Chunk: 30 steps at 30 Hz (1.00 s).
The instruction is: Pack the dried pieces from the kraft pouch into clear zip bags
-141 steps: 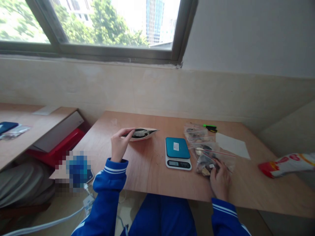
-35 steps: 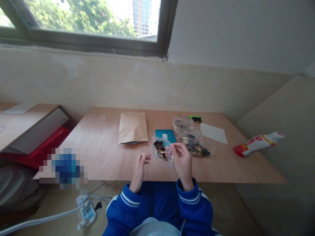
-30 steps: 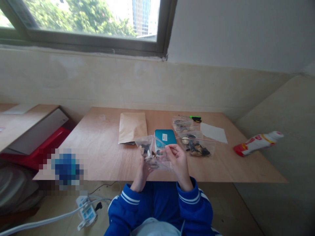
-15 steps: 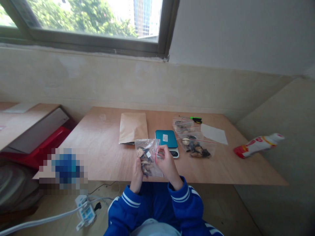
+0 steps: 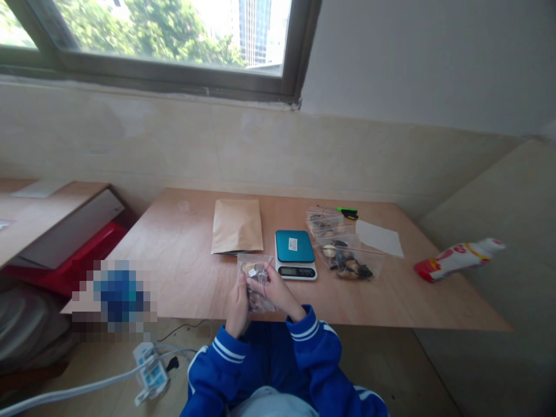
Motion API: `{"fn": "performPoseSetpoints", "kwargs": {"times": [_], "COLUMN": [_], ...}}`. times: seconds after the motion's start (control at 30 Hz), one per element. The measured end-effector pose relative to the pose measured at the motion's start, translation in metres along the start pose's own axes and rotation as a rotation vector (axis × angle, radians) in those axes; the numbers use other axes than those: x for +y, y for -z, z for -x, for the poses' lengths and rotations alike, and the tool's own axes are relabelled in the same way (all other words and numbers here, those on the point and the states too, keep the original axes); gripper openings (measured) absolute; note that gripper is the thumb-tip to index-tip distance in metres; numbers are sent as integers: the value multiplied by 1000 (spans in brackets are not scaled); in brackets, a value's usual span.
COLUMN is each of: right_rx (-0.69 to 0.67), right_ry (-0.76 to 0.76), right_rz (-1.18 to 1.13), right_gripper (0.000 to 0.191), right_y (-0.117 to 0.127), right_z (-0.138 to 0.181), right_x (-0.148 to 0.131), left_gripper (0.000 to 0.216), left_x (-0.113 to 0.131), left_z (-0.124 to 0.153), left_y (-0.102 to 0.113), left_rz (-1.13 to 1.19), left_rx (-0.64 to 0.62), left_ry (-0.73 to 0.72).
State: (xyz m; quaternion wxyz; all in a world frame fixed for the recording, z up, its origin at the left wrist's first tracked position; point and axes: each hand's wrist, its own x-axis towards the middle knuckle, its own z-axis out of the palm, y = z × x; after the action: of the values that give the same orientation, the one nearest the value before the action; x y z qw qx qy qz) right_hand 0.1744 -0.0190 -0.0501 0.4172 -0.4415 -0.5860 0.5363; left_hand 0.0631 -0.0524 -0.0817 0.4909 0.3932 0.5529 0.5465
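Note:
Both my hands hold a clear zip bag (image 5: pixel 256 301) of dried brown and dark pieces, with a small white label, above the table's front edge. My left hand (image 5: pixel 238 304) grips the bag's left side. My right hand (image 5: pixel 274 286) is closed on its right side, by the red zip line. Just to the right and beyond sits a kitchen scale (image 5: pixel 295 255) with a teal top and a dark display. A brown paper pouch (image 5: pixel 237 226) lies behind the bag. Several similar filled zip bags (image 5: pixel 350 266) overlap one another right of the scale.
A green-and-black tool (image 5: pixel 347 212) and a white paper sheet (image 5: pixel 380 238) lie at the back right of the wooden table (image 5: pixel 174 266). A red-and-white bottle (image 5: pixel 456 259) stands near the right edge. Below left, a power strip (image 5: pixel 152 373) rests on the floor.
My right hand has moved left across the bag, which is now held more compactly. The scale's display has come into full view.

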Motion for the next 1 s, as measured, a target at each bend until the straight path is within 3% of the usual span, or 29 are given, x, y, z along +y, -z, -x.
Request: {"fn": "performPoseSetpoints", "kwargs": {"times": [0.2, 0.47, 0.77, 0.93, 1.0], "right_rx": [33, 323, 503, 564, 574], "right_ry": [37, -4, -43, -52, -50], "right_rz": [-56, -367, -627, -712, -730], "right_gripper": [36, 40, 37, 39, 39], "right_y": [-6, 4, 22, 32, 35], "right_z": [-1, 0, -2, -2, -1], "right_x": [13, 21, 40, 38, 35], "left_gripper": [60, 58, 38, 50, 49], "left_x": [-1, -4, -30, -9, 5], "left_z": [-10, -16, -25, -30, -42], "left_y": [8, 6, 17, 20, 24], "left_rz": [9, 97, -453, -882, -970], "left_rx": [94, 120, 212, 419, 411], "left_ry": [55, 94, -37, -172, -230]}}
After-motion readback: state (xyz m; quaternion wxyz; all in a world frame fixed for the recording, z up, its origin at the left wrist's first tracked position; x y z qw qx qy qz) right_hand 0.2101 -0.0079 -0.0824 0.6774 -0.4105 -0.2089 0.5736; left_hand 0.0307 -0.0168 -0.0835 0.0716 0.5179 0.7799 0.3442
